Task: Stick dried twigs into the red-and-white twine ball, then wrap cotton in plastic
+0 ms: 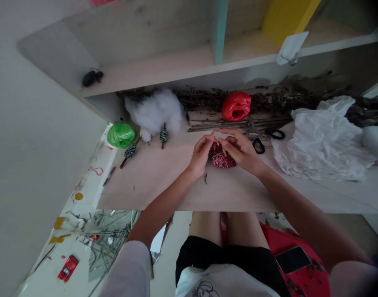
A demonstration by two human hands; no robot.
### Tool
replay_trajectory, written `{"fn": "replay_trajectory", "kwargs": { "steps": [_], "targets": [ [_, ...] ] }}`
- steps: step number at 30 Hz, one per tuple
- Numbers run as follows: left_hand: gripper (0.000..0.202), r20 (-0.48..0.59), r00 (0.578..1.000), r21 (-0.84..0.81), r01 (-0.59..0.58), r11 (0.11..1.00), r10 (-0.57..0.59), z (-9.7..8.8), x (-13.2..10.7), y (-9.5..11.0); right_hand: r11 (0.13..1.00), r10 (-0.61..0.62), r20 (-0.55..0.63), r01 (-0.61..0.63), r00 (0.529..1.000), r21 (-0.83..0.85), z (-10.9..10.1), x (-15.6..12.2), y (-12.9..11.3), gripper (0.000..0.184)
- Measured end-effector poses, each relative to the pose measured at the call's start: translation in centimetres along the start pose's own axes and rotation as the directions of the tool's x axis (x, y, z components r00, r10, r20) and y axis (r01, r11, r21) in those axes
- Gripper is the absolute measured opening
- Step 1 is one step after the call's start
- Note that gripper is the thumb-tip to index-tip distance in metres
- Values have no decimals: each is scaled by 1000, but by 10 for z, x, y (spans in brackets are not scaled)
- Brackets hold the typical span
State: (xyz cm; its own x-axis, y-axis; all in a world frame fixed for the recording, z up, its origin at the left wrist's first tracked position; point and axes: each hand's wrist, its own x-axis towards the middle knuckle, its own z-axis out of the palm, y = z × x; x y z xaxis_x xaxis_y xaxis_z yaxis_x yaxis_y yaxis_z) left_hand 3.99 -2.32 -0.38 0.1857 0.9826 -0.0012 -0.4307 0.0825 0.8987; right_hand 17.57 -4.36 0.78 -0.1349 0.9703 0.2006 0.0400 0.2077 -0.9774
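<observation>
My left hand [201,153] and my right hand [242,151] curl together over a red-and-white striped wound bundle [222,158], fingertips nearly meeting above it. The hands hide part of it. Black scissor-like handle loops [258,145] lie just beyond my right hand. To the left on the pale wooden tabletop [145,179] stand short sticks wound with black-and-white thread [163,135], near a heap of white stuffing [154,110]. A green plastic-wrapped ball [121,135] sits at the far left, and a red plastic-wrapped ball [236,106] rests on dry twigs [213,124].
Crumpled white plastic sheet [322,142] covers the table's right side. A shelf [145,68] overhangs the far edge, holding a small black object [92,77]. A phone [292,260] lies on red cloth beside my lap. Scattered twigs [107,241] cover the floor at lower left.
</observation>
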Motion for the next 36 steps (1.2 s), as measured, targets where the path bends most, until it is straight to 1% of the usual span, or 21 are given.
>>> {"fn": "replay_trajectory", "kwargs": {
  "steps": [5, 12, 17, 21, 27, 36],
  "targets": [
    [32, -14, 1000, 10, 18, 1000, -18, 0, 0, 1, 1000, -2, 12, 2, 1000, -7, 0, 0, -1, 41],
    [33, -2, 1000, 27, -11, 1000, 11, -3, 1, -3, 1000, -5, 8, 5, 1000, 2, -1, 1, -2, 40],
    [34, 4, 1000, 33, -16, 999, 16, -2, 1, -2, 1000, -5, 14, 6, 1000, -7, -1, 0, -2, 40],
    [34, -1, 1000, 26, -3, 1000, 3, -2, 0, -1, 1000, -2, 21, 2, 1000, -7, -1, 0, -1, 40],
    [37, 32, 999, 17, -26, 1000, 26, -3, 0, -2, 1000, -6, 21, 6, 1000, -2, -1, 1, 0, 40],
    [35, 14, 1000, -5, -28, 1000, 28, -4, 2, -4, 999, -28, 26, 28, 999, -24, -2, 0, 1, 40]
  ]
}}
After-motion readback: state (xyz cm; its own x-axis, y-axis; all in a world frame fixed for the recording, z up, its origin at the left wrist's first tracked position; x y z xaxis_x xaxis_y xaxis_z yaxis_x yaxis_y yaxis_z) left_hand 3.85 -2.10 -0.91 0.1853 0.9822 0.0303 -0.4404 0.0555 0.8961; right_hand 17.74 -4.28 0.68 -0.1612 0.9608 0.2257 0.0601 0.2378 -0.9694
